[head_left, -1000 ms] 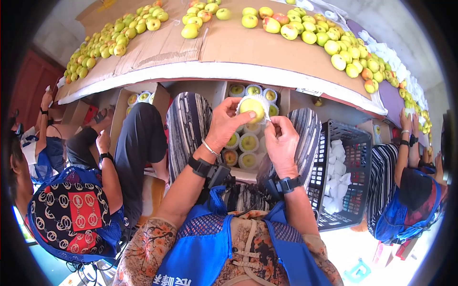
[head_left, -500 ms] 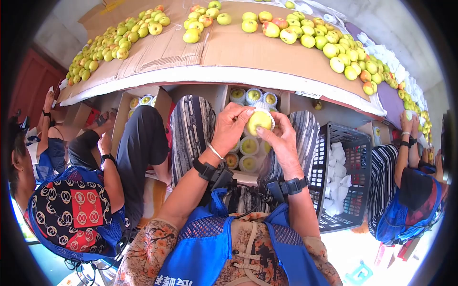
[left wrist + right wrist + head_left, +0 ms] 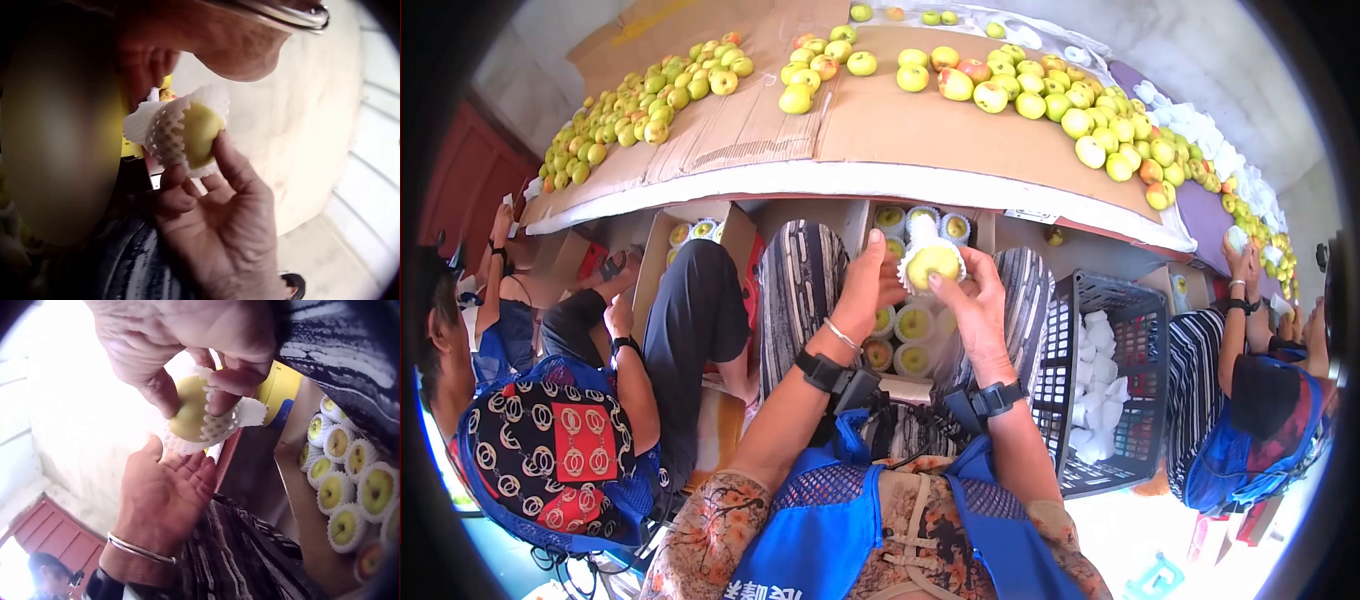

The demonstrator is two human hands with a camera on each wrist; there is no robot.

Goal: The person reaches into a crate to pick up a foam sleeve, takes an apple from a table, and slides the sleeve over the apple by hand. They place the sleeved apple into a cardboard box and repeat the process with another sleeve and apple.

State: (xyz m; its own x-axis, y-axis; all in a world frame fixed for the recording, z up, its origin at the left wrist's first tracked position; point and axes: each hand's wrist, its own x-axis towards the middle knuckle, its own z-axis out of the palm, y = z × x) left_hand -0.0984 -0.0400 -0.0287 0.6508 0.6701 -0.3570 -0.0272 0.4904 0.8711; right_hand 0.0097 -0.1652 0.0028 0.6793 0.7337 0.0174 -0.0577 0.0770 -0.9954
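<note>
A yellow-green apple (image 3: 930, 266) sits partly inside a white foam net sleeve (image 3: 167, 131), whose narrow end sticks out beyond the fruit. My right hand (image 3: 980, 320) pinches apple and net, the thumb lying on the bare skin of the fruit. Beside it my left hand (image 3: 167, 490), with a metal bangle at the wrist, is spread palm-up just under the net with nothing gripped. Below both hands, between the knees, stands a carton (image 3: 289, 450) with rows of netted apples (image 3: 336, 490).
Loose apples (image 3: 1010, 85) lie in heaps across a cardboard-covered table (image 3: 880, 130) in front. At the right stands a black plastic crate (image 3: 1140, 400) holding white foam nets (image 3: 1098, 390). Other people sit close on both sides, one with a patterned backpack-like panel (image 3: 545, 450).
The left hand has come off the apple and opened beside it. The right hand keeps hold of the apple, which has turned and moved slightly down with its net tail pointing away.
</note>
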